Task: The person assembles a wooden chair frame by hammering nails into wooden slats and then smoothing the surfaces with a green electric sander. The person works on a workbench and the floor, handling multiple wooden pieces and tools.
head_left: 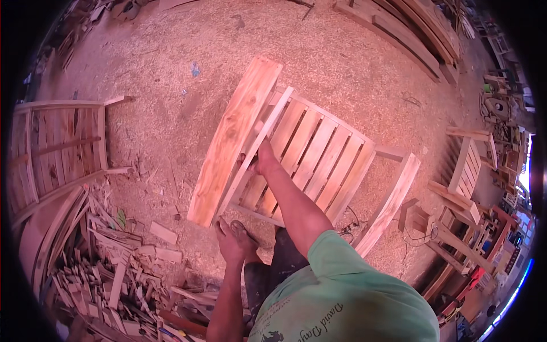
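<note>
Strip of wood (264, 132) lies along the left edge of a slatted wooden frame (319, 157), just beside a wide board (235, 137), over a floor (319, 40) covered in shavings. The right hand (264, 157) has its grip closed around the strip near the middle, its forearm crossing over the slats. The left hand (232, 240) is near the lower ends of the strip and board; whether its grip is pinching anything, I cannot tell. Wood scraps (117, 282) are heaped at lower left.
</note>
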Demonstrator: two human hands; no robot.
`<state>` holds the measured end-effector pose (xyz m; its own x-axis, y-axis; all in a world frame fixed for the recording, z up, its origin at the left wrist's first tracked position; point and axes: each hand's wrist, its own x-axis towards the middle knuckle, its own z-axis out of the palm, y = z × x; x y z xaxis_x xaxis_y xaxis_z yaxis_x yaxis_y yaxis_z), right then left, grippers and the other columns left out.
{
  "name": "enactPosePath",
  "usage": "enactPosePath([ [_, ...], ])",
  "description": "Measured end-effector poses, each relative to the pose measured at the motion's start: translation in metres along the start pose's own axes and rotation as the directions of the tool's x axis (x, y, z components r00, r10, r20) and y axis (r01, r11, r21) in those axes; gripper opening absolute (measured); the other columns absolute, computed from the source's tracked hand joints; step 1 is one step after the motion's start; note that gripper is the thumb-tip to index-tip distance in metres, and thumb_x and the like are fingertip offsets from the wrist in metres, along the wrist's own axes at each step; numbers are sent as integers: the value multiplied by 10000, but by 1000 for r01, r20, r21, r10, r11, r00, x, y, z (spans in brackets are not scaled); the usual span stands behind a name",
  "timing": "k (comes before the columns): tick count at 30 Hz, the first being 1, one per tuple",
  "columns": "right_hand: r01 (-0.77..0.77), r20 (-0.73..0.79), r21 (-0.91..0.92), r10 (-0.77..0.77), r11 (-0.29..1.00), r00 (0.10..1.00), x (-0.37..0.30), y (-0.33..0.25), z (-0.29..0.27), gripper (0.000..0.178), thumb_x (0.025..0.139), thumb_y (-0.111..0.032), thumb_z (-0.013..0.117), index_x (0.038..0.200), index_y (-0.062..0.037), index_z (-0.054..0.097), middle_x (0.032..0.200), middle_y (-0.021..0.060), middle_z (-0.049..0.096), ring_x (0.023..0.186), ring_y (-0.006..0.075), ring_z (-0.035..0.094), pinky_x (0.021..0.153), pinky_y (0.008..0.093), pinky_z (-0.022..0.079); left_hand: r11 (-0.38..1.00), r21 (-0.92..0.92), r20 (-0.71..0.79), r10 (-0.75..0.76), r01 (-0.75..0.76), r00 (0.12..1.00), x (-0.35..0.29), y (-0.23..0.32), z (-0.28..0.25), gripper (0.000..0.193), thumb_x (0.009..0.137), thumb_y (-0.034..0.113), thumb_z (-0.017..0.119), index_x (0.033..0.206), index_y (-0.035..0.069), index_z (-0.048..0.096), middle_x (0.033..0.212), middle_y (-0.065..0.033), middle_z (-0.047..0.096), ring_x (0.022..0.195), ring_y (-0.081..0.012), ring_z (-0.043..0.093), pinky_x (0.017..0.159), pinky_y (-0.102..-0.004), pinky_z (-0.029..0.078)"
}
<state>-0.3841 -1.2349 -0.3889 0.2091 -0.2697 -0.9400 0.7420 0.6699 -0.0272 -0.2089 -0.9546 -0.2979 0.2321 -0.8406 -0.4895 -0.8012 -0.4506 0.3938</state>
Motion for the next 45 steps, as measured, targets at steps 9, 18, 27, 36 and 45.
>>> enactPosePath([
  [9, -61, 52, -23, 62, 998, 997, 15, -6, -7, 616, 1020, -749, 482, 1255, -196, 618, 1111, 118, 590, 786, 322, 585, 727, 601, 589, 994, 109, -19, 20, -17, 1000, 2, -6, 5, 931, 982, 343, 703, 1689, -28, 224, 1628, -427, 304, 1493, -606, 366, 1235, -592, 371],
  [18, -21, 58, -56, 25, 998, 998, 20, -13, -1, 649, 1016, -743, 508, 1091, -117, 657, 880, 111, 636, 676, 307, 605, 662, 578, 595, 999, 46, -25, 10, -8, 1000, 1, -3, 18, 1116, 838, 321, 806, 1694, -44, 188, 1673, -442, 212, 1530, -615, 304, 1261, -590, 353],
  [27, 27, 42, -128, -22, 991, 999, 6, -16, 11, 707, 1035, -735, 461, 1306, -114, 665, 1107, 173, 712, 992, 403, 698, 864, 681, 588, 998, 60, 0, 19, -19, 1000, 5, -6, 25, 1106, 892, 300, 784, 1698, -65, 120, 1671, -467, 140, 1542, -633, 259, 1266, -586, 334],
  [36, 396, -82, -289, -434, 872, 897, -23, -13, 20, 901, 1106, -725, 245, 1648, -30, 432, 1524, 265, 601, 1368, 435, 587, 1211, 467, 400, 999, 42, 46, -17, 16, 999, 15, -14, 25, 1138, 900, 368, 799, 1686, -80, 108, 1656, -492, 99, 1528, -663, 246, 1264, -593, 323],
  [45, 663, -91, -640, -895, 389, 437, 8, -8, 43, 719, 1171, -531, 262, 1696, -47, 343, 1449, 356, 564, 1371, 518, 534, 1169, 525, 407, 997, 72, 36, -20, 18, 999, 19, -8, 25, 1103, 924, 365, 769, 1693, -59, 102, 1641, -494, 127, 1523, -673, 249, 1201, -611, 413],
])
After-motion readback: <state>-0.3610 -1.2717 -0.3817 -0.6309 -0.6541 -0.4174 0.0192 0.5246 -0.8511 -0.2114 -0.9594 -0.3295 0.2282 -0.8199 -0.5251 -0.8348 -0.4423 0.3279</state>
